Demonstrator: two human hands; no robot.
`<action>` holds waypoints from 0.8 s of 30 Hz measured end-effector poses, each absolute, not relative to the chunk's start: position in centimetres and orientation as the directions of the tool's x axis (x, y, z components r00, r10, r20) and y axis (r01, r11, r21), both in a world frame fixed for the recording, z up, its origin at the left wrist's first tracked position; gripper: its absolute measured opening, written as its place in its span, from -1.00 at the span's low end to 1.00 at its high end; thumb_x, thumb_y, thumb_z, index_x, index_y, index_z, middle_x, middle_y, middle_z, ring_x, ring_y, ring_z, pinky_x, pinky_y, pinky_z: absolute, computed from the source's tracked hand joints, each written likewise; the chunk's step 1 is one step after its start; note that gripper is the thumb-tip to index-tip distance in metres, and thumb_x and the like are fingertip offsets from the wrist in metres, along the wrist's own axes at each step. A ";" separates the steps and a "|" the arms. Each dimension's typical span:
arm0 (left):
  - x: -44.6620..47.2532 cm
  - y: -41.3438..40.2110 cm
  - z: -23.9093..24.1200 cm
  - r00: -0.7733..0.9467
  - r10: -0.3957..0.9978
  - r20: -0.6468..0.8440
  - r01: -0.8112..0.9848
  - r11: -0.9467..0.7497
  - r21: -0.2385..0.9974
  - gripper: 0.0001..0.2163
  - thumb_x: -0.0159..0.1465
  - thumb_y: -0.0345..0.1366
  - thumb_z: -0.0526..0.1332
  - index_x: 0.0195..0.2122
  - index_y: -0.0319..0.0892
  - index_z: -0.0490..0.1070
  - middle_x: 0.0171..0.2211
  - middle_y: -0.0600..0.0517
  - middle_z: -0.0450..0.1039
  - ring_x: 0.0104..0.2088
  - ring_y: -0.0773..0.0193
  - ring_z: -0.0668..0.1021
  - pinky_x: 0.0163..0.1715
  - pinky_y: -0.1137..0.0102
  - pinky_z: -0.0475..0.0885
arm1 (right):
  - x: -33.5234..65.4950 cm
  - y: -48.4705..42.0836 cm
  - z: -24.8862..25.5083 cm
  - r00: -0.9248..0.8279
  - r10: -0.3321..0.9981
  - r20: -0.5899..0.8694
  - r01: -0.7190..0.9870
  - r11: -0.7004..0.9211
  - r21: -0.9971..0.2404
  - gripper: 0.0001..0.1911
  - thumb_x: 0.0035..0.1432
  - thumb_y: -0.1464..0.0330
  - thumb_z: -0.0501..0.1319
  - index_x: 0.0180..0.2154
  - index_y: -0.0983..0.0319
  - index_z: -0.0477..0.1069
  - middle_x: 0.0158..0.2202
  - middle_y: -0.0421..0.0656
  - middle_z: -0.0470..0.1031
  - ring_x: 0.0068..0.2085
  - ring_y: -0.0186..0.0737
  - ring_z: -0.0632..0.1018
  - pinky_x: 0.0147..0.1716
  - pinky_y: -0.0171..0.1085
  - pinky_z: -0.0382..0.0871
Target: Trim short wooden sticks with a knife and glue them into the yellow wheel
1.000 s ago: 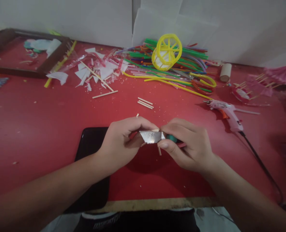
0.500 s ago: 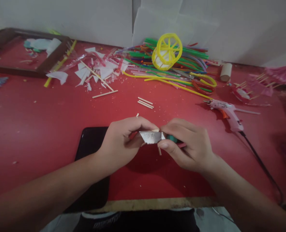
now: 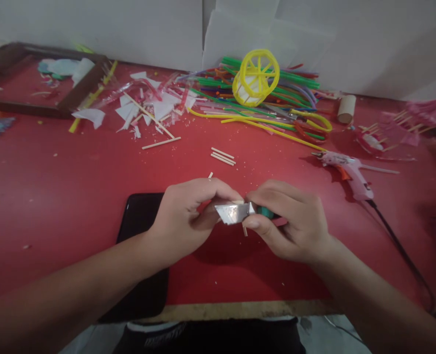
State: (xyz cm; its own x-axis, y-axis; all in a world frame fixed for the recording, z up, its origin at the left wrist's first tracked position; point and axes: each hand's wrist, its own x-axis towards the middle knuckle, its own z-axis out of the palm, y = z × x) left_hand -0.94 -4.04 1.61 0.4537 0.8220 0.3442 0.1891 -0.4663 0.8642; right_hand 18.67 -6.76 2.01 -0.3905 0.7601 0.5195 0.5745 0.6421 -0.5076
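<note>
In the middle of the head view my right hand (image 3: 289, 219) is closed round a utility knife (image 3: 232, 213) with a broad metal blade and a green part on its handle. The blade points left, in front of my left hand's fingers. My left hand (image 3: 188, 214) is closed with thumb and fingertips pinching a small wooden stick (image 3: 238, 201); most of it is hidden behind the blade and fingers. A short stick end (image 3: 245, 230) shows just below the blade. Beyond the hands, several cut sticks (image 3: 223, 156) lie on the red table (image 3: 92, 182).
A pink glue gun (image 3: 346, 172) with a black cord lies to the right. At the back are coloured pipe cleaners (image 3: 295, 81), a yellow wheel-ended frame (image 3: 259, 73), scissors (image 3: 313, 120) and paper scraps (image 3: 164, 104). A black flat slab (image 3: 140, 216) lies under my left forearm.
The knife blade has tilted and shifted slightly down and right, with its face catching more light. Both hands keep nearly the same place and grip.
</note>
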 end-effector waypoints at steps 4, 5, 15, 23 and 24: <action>-0.9 -4.1 1.8 0.455 0.831 0.322 0.181 -0.440 0.880 -0.70 0.07 -0.72 0.18 -0.37 -0.17 0.49 -0.42 0.17 0.59 -0.47 0.48 0.54 -0.43 0.60 0.40 | 18.6 -6.8 1.9 -0.375 0.759 0.532 0.596 0.637 -0.489 -0.71 0.28 0.19 0.16 -0.32 0.28 0.45 -0.50 -0.18 0.44 -0.48 -0.38 0.40 -0.50 -0.38 0.27; -0.9 -4.1 1.8 0.451 0.832 0.323 0.174 -0.437 0.882 -0.71 0.07 -0.71 0.18 -0.36 -0.17 0.49 -0.43 0.17 0.58 -0.47 0.47 0.54 -0.44 0.60 0.40 | 18.6 -6.7 1.9 -0.370 0.759 0.536 0.601 0.635 -0.485 -0.71 0.27 0.19 0.16 -0.32 0.29 0.46 -0.50 -0.18 0.44 -0.48 -0.38 0.40 -0.50 -0.38 0.27; -0.7 -3.7 1.1 0.397 0.851 0.344 0.127 -0.421 0.898 -0.81 0.15 -0.61 0.22 -0.39 -0.17 0.48 -0.49 0.11 0.55 -0.51 0.41 0.53 -0.50 0.56 0.42 | 18.6 -6.5 1.9 -0.349 0.763 0.544 0.636 0.619 -0.461 -0.72 0.27 0.19 0.17 -0.33 0.27 0.44 -0.49 -0.18 0.47 -0.47 -0.39 0.41 -0.48 -0.37 0.29; -0.6 -4.4 1.4 0.396 0.851 0.345 0.076 -0.405 0.911 -0.87 0.24 -0.50 0.23 -0.39 -0.15 0.47 -0.43 0.06 0.60 -0.43 0.35 0.60 -0.39 0.49 0.52 | 20.8 -5.2 1.8 -0.116 0.807 0.579 0.740 0.459 -0.492 -0.79 0.27 0.23 0.18 -0.35 0.20 0.46 -0.49 -0.20 0.48 -0.48 -0.35 0.44 -0.47 -0.32 0.28; -0.6 -4.4 1.4 0.381 0.862 0.335 0.071 -0.389 0.919 -0.88 0.25 -0.48 0.22 -0.39 -0.14 0.47 -0.43 0.05 0.60 -0.43 0.35 0.61 -0.39 0.48 0.53 | 21.1 -5.2 1.9 -0.069 0.808 0.585 0.751 0.428 -0.503 -0.79 0.27 0.24 0.17 -0.36 0.19 0.46 -0.49 -0.20 0.48 -0.48 -0.35 0.44 -0.47 -0.31 0.28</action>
